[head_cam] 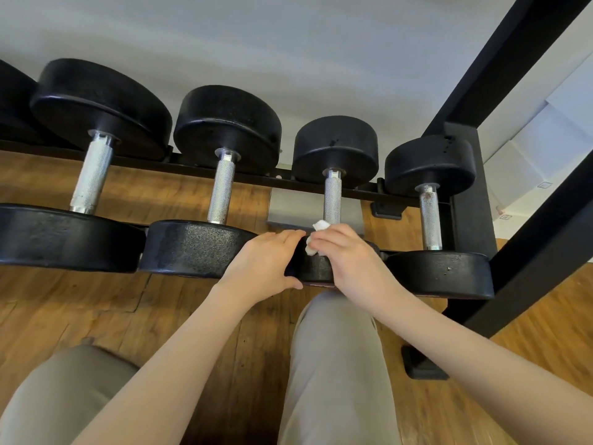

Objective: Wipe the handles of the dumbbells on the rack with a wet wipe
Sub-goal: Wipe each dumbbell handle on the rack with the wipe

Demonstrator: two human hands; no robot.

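Several black dumbbells with knurled silver handles lie side by side on a black rack (250,175). The third dumbbell's handle (332,200) runs down to its near head (316,264), which sits between my hands. My left hand (263,261) grips that head from the left, fingers over its top and thumb under its front. My right hand (349,261) holds a crumpled white wet wipe (316,236) against the top of the same head, just below the handle's near end. The rightmost handle (430,216) shows rusty spots near its far end.
The rack's black upright and slanted frame bars (513,245) stand close on the right, with a foot (423,364) on the wooden floor. My knees (337,364) in beige trousers are below the rack. A white wall is behind.
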